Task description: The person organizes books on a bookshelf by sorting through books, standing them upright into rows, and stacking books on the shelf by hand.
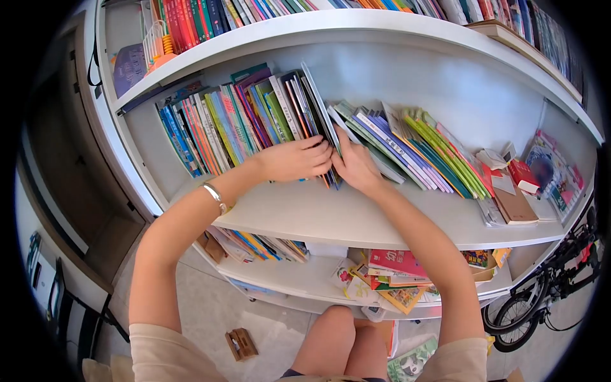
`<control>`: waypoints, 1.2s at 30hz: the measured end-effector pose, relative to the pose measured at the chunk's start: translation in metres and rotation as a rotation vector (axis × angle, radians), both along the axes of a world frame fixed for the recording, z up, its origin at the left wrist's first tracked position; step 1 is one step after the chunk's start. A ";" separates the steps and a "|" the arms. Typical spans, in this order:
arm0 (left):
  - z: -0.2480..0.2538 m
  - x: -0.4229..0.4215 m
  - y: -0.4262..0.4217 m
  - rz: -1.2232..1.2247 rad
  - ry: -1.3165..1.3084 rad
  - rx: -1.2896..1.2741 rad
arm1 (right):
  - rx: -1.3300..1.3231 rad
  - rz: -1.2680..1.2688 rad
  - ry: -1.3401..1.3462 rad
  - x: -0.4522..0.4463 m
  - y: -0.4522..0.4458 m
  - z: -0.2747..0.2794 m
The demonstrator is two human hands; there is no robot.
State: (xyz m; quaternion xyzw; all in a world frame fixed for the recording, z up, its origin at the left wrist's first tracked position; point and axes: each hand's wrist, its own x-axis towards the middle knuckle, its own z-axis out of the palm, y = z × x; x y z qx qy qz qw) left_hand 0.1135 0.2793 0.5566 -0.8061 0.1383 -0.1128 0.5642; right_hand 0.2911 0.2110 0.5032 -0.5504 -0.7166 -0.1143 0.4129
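Note:
On the middle shelf, my left hand (298, 158) lies across the lower spines at the right end of an upright row of books (242, 118). Its fingers are stretched out to the right, a little apart, with the tips touching the spines. A silver bracelet (216, 197) circles that wrist. Close beside it, my right hand (358, 162) is closed around the front edge of a thin, pale book (320, 105), which stands taller than its neighbours. Right of this hand, a group of books (407, 149) leans to the left; my fingers partly hide the nearest ones.
Above runs a full upper shelf (305, 24). Loose papers and a red box (523, 176) sit at the right end. Below are more books (261, 245) and a messy pile (401, 270). A bicycle (519, 312) stands right; a brown wooden item (241, 344) lies on the floor.

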 end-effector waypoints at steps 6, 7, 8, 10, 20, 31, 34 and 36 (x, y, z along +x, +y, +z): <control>0.001 0.016 0.002 0.131 0.122 0.072 | 0.048 -0.060 -0.052 0.003 0.004 -0.004; 0.002 0.015 0.002 0.081 0.128 0.164 | 0.042 -0.053 -0.040 0.003 0.004 -0.005; 0.007 0.012 -0.003 0.031 0.136 0.258 | 0.037 -0.047 -0.027 0.003 0.002 -0.003; 0.007 0.012 -0.005 -0.060 0.156 0.297 | 0.021 -0.062 -0.021 0.001 0.000 0.001; -0.025 0.025 0.001 -0.127 0.178 0.295 | 0.071 -0.086 -0.018 0.004 0.001 0.001; -0.002 0.029 0.003 -0.092 0.245 0.275 | 0.060 -0.028 0.022 0.009 0.003 0.001; -0.005 0.026 0.005 -0.125 0.302 0.137 | 0.040 -0.038 0.004 0.010 -0.001 0.006; -0.008 0.026 0.004 -0.089 0.313 0.047 | 0.066 -0.025 0.007 0.009 -0.001 0.004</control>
